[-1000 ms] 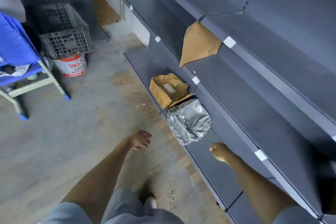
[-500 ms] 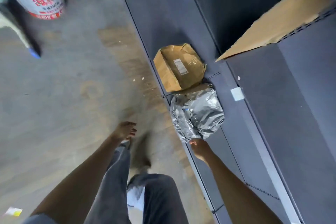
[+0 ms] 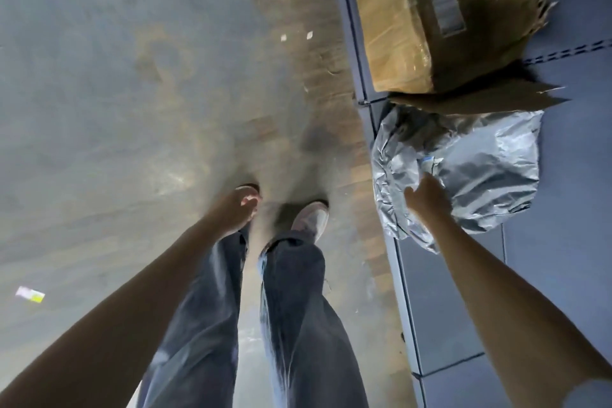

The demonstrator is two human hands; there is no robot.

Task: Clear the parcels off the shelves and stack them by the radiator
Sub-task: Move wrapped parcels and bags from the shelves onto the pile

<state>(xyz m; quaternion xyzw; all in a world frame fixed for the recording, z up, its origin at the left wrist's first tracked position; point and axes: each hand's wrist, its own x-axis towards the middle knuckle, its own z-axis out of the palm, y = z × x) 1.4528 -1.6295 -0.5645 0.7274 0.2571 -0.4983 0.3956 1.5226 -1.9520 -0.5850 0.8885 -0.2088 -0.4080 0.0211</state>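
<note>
Glossy crinkled plastic parcel (image 3: 480, 169); matt cardboard box (image 3: 414, 26).

— What's sitting on that bottom shelf (image 3: 447, 308) I'm looking down at?
— I've got a brown cardboard parcel (image 3: 430, 16), and a silver plastic parcel (image 3: 480, 169) just beside it, touching.

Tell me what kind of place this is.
Probably a stockroom or emptied shop: low dark metal shelving beside a bare floor, holding a taped cardboard box and a silver mailer bag that the right hand is reaching.

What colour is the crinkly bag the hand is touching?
Shiny silver-grey. The crinkly bag shows best in the head view, under the right hand.
</note>
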